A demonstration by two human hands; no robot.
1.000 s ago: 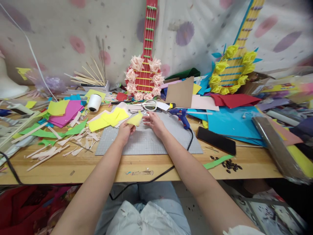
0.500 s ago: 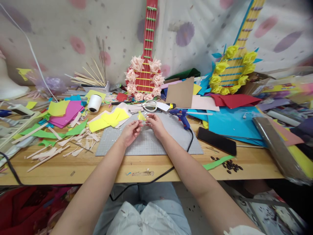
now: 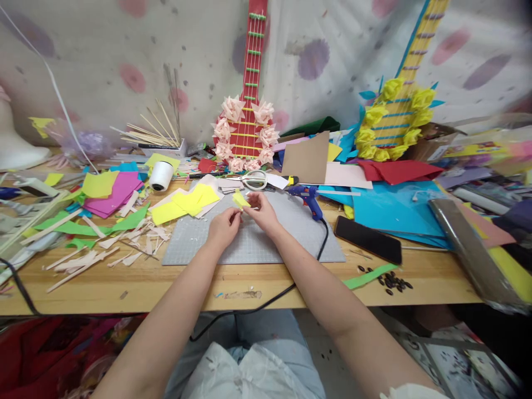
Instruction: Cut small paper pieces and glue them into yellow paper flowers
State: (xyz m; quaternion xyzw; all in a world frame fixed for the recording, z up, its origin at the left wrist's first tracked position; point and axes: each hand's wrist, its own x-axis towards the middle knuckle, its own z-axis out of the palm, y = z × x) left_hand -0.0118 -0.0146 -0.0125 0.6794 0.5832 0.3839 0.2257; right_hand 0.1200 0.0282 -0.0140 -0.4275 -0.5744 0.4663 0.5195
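A small folded piece of yellow paper (image 3: 240,199) stands up between my two hands, above the grey cutting mat (image 3: 291,244). My left hand (image 3: 224,227) is closed, thumb and fingers pinched at the paper's lower end; its exact grip is partly hidden. My right hand (image 3: 262,213) curls in from the other side, its thumb at the paper's lower right edge and its index finger raised beside it. Just behind the hands lie white-handled scissors (image 3: 255,179). A blue glue gun (image 3: 306,200) rests to the right on the mat's edge.
Yellow paper sheets (image 3: 187,202) and paper scraps (image 3: 141,235) lie on the left. A phone (image 3: 368,239), dark beads (image 3: 394,281) and blue sheets (image 3: 399,205) are on the right. A black cord (image 3: 266,302) crosses the table's front edge. A red paper guitar (image 3: 246,133) stands behind.
My left hand has turned, so its back faces up more and its fingers are more tucked in. The yellow paper has tilted and shows more of its surface.
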